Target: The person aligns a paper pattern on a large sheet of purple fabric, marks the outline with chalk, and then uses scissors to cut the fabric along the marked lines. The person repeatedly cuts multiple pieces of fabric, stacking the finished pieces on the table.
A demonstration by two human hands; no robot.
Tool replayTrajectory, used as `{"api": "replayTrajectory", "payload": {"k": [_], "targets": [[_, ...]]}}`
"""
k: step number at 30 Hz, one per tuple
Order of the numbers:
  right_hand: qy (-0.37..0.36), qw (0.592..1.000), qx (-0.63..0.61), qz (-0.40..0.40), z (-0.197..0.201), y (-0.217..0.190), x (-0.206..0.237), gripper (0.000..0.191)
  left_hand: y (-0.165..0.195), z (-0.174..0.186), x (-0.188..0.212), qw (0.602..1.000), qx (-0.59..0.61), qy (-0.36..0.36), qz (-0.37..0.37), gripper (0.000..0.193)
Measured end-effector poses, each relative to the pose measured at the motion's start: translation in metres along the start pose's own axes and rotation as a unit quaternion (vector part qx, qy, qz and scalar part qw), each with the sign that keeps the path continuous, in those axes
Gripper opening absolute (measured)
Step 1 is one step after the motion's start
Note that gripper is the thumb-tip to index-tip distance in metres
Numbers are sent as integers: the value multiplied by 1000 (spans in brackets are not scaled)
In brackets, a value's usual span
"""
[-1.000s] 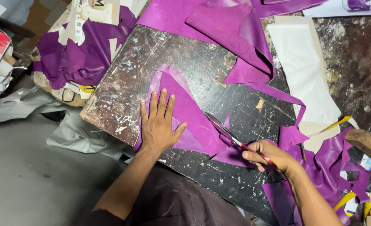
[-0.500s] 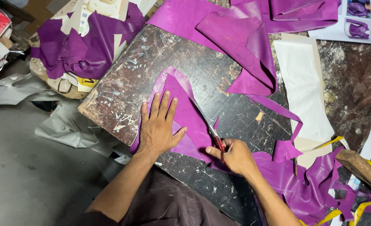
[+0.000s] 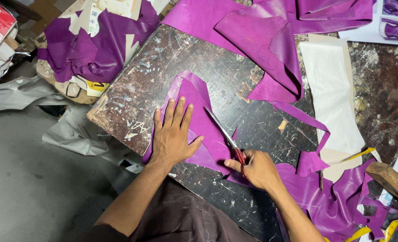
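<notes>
My left hand [image 3: 174,136] lies open and flat on the purple leather piece [image 3: 203,123] on the scratched dark desk [image 3: 163,67]. My right hand [image 3: 257,169] grips what looks like red-handled scissors [image 3: 226,136], just right of that piece; a slip could nick my thumb.

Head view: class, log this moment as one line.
left hand flat on purple leather piece | right hand gripping knife | blade on leather

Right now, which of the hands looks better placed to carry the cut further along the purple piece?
The right hand, probably: it already grips the knife, whose blade lies on the purple piece. The left hand lies flat on that piece, pinning it to the dark board.
</notes>
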State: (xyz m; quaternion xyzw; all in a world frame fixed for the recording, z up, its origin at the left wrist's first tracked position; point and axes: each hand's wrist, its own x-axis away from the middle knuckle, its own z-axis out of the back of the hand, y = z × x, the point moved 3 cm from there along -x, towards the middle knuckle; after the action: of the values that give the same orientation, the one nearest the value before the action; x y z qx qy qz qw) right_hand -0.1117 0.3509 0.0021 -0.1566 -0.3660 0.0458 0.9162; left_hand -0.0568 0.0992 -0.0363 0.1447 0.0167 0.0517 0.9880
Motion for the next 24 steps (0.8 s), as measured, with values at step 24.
{"api": "replayTrajectory", "payload": {"k": [24], "targets": [[-24,994,-89,59,-3,-13,-29,62,-4,2,-2,1000,10,2,2,94]]}}
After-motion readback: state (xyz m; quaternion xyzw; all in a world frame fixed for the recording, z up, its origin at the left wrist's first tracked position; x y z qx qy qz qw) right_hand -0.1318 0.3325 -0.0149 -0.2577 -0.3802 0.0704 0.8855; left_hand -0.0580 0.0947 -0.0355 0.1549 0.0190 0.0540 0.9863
